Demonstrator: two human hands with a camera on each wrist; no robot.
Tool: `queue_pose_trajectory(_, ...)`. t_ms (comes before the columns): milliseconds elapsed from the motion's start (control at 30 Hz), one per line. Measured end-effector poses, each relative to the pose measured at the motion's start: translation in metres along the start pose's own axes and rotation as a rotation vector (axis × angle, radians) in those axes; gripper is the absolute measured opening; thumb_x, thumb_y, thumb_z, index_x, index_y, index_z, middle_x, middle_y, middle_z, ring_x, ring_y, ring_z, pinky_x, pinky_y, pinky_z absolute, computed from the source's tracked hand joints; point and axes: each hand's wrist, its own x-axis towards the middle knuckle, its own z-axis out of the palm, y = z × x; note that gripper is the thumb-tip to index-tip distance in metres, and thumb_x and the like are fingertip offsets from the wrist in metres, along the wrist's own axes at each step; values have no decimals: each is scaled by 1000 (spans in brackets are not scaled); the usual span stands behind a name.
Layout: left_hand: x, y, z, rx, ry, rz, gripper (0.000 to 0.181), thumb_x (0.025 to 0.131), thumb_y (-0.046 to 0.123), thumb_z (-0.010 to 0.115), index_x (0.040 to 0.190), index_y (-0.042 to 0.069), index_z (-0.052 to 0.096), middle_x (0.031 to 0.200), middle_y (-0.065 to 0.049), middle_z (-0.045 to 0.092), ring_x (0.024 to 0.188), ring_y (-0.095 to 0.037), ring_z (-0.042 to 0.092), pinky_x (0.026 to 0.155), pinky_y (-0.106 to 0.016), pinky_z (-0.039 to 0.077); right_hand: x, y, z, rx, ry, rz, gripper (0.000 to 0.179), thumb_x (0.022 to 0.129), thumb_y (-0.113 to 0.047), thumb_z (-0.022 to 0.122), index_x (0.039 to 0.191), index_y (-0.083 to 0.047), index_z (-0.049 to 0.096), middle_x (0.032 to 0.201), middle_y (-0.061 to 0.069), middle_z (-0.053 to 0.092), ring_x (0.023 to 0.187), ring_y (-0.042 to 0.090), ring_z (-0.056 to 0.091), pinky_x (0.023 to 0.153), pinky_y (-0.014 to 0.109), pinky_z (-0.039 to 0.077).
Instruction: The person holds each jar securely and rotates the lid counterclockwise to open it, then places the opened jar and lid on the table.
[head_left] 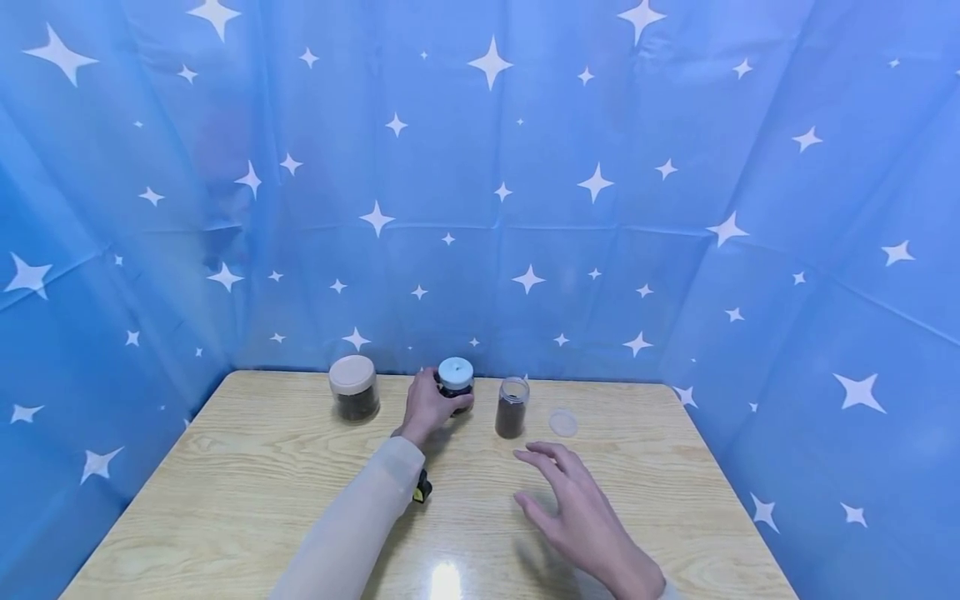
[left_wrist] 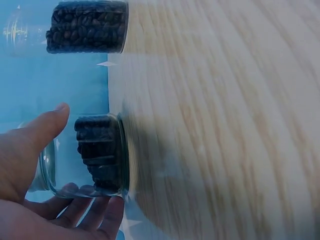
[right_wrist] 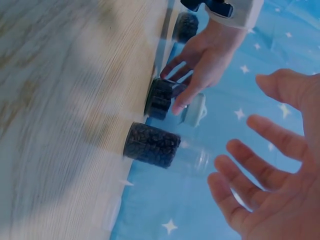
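wide jar [head_left: 354, 389]: upright by the back edge of the table [head_left: 247, 517], toward the back-left corner. pale pinkish lid on, dark contents in the lower part.

left hand [head_left: 427, 408]: reaching to the back edge, light sleeve [head_left: 352, 517] behind it, black device [head_left: 422, 487] at the wrist. grasping the blue-lidded jar [head_left: 456, 383], thumb on the near side, fingers round the far side.

blue-lidded jar: upright on the table near the middle of the back edge, right of the wide jar and well apart from it. lid is on, clear glass, dark stuff in the bottom part. contents look like stacked dark pieces, but the wrist views are dim, so not certain.

tall jar [head_left: 512, 408]: just right of the blue-lidded jar, not touching it, a little in from the back edge. upright, clear, mouth uncovered. dark beans fill roughly the lower part, bare glass above.

clear disc [head_left: 563, 422]: flat on the table, right of the tall jar, on the side of the back-right corner.

right hand [head_left: 573, 517]: raised over the table's near right part, fingers spread and slightly bent, released, nothing in it. nearest items are the tall jar and clear disc.

starry blue curtain [head_left: 480, 167] behind the back edge and down both sides.
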Motion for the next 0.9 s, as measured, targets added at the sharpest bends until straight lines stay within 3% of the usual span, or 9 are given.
queue_pose_trajectory(267, -3, -5, -4, 5, -7, -8, 85, 91, 35, 103, 153, -5, 59, 146, -27, 68, 139, -46, 68, 120, -61, 58, 7, -1, 6, 32, -32, 22, 59, 97, -24, 98, 151, -21, 75, 153, 6, 73, 143, 29, 70, 108, 54, 67)
queue_pose_trajectory(500, -7, -7, -7, 15, 13, 36, 85, 88, 37, 104, 149, -6, 63, 141, -26, 72, 134, -45, 72, 117, -61, 61, 10, -3, 7, 51, -42, 30, 57, 98, -23, 96, 151, -22, 75, 153, 5, 72, 144, 30, 69, 107, 54, 66)
queue_pose_trajectory(900, -19, 7, -19, 25, 26, 57, 85, 88, 50, 100, 140, -4, 60, 134, -24, 72, 125, -41, 72, 111, -58, 63, 11, 0, 4, 55, -11, 6, 59, 97, -22, 97, 151, -20, 74, 153, 7, 73, 142, 31, 70, 107, 54, 67)
